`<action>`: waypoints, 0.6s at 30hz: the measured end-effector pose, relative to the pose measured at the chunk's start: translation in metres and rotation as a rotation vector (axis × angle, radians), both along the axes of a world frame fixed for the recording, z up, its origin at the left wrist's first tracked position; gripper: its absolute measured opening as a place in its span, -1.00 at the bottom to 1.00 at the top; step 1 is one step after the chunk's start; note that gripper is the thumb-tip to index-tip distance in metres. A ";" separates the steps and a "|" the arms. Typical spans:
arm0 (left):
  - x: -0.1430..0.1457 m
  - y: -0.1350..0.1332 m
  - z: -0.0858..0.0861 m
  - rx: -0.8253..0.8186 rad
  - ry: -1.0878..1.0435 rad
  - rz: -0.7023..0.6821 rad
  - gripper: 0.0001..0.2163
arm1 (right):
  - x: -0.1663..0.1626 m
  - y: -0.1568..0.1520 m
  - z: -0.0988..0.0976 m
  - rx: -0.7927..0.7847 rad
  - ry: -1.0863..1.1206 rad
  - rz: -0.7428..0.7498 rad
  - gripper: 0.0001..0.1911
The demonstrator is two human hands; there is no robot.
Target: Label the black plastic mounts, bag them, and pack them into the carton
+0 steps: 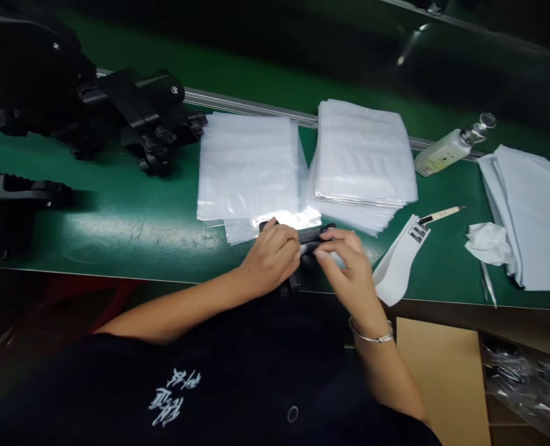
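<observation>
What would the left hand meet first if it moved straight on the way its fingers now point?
The left hand points right, along the black plastic part it grips. Beyond that it would meet the right hand, which seems level with it on the same part.

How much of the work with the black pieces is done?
Done: no black piece on the green bench sits in a bag yet. In hand: the left hand and right hand both grip one black part at the near edge. Left: the pile of black parts at the far left lies unbagged, and two stacks of clear bags lie flat.
</observation>
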State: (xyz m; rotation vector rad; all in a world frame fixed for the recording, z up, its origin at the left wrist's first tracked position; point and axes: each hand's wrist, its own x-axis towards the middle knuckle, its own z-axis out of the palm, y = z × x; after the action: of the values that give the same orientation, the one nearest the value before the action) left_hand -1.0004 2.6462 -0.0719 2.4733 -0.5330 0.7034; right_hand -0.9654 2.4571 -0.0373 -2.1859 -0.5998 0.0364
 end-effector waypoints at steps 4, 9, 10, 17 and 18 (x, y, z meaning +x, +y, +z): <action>-0.006 0.003 -0.004 -0.010 0.013 0.013 -0.92 | 0.001 0.033 -0.009 -0.042 0.095 0.054 -0.78; -0.012 0.014 -0.013 -0.074 0.141 -0.097 -0.82 | 0.011 0.029 -0.004 -0.113 0.103 0.070 -0.81; -0.013 0.017 -0.014 -0.087 0.164 -0.090 -0.75 | 0.011 0.029 -0.002 -0.143 0.098 0.071 -0.83; -0.017 0.031 -0.020 -0.124 0.393 0.032 -0.63 | -0.008 0.025 -0.004 -0.021 -0.133 -0.060 -0.85; -0.016 0.031 -0.019 -0.128 0.403 0.028 -0.61 | -0.009 0.023 -0.006 0.046 -0.118 -0.112 -0.85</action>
State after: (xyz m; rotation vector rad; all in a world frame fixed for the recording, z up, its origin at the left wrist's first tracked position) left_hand -1.0169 2.6776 -0.0913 2.4142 -0.2903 0.2260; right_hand -0.9749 2.4800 -0.0429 -2.1840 -0.5370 -0.1652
